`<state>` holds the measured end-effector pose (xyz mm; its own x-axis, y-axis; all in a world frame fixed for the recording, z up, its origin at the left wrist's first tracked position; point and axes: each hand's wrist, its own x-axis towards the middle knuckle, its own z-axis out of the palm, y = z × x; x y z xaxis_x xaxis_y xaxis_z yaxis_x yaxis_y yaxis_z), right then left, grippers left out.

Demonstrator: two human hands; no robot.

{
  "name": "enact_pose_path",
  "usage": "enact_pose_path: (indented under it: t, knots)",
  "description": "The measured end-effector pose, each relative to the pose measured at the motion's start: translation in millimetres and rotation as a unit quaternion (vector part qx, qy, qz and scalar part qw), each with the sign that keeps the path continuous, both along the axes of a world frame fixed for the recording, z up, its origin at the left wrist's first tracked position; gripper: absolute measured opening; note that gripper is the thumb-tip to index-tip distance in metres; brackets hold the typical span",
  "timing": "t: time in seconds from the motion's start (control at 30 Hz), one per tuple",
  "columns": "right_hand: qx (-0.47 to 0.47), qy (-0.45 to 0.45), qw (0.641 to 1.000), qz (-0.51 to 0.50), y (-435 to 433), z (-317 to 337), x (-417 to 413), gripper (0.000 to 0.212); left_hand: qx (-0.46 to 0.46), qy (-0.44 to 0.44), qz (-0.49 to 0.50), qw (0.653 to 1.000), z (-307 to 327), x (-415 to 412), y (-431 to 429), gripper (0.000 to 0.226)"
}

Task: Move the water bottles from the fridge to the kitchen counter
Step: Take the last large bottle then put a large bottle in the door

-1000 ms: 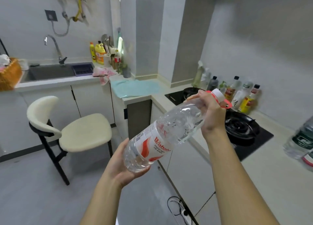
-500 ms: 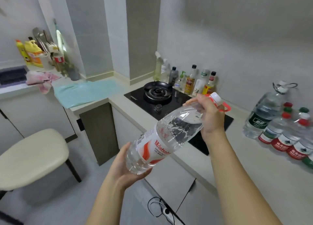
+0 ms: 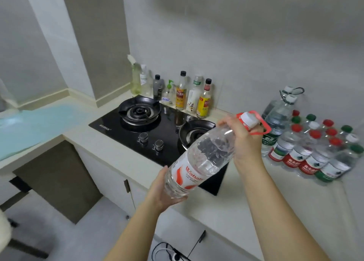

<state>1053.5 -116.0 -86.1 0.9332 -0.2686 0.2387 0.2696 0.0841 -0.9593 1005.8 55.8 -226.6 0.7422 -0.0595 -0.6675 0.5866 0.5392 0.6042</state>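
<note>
While left grip (image 3: 163, 190) cups and right grip (image 3: 246, 140) clamps the tilted bottle (image 3: 199, 166) | stove (image 3: 149, 130) beyond | bottle cluster (image 3: 315, 148) right

Black gas hob (image 3: 118, 130) front and centre: two burners, two knobs (image 3: 143, 137) at its near edge. Behind it, a row of sauce and cleaning bottles (image 3: 181, 95) lines up against the grey wall (image 3: 236, 34). Off left, a pale teal mat (image 3: 35, 127) lies flat. Down low, a black cable (image 3: 163, 250) curls on the floor.
</note>
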Motion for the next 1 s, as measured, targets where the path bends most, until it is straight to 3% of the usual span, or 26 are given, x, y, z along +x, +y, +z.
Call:
enact_pose_path:
  t: [0.07,0.13,0.2,0.27,0.4,0.43,0.6,1.0]
  knots:
    - [-0.015,-0.003,0.999,-0.032,-13.3,-2.7,8.0,0.013,0.113,-0.045,-0.034,0.992,-11.8,17.3,-19.1,0.033]
    - [-0.030,-0.010,0.998,-0.057,-31.2,-7.5,17.8,0.045,0.212,-0.120,-0.058,0.968,-23.5,29.9,-39.4,0.029]
    - [-0.044,-0.003,0.997,-0.068,-53.4,-13.6,26.7,0.054,0.283,-0.214,-0.108,0.929,-32.8,37.6,-63.6,0.030]
    - [-0.063,0.009,0.995,-0.079,-77.3,-20.3,33.2,0.049,0.323,-0.272,-0.168,0.891,-39.9,42.7,-92.0,0.035]
    - [-0.106,0.021,0.987,-0.120,-129.3,-39.9,47.0,0.033,0.352,-0.301,-0.257,0.848,-54.1,54.3,-153.5,0.051]
    - [-0.120,0.021,0.984,-0.133,-142.0,-44.5,51.2,0.027,0.353,-0.298,-0.270,0.845,-59.0,57.9,-168.6,0.055]
    - [-0.151,0.029,0.975,-0.163,-199.6,-67.6,73.3,0.038,0.379,-0.287,-0.288,0.831,-82.7,77.9,-234.2,0.076]
    - [-0.199,0.010,0.959,-0.201,-251.6,-99.1,115.4,0.035,0.372,-0.299,-0.265,0.838,-111.8,125.5,-312.5,0.059]
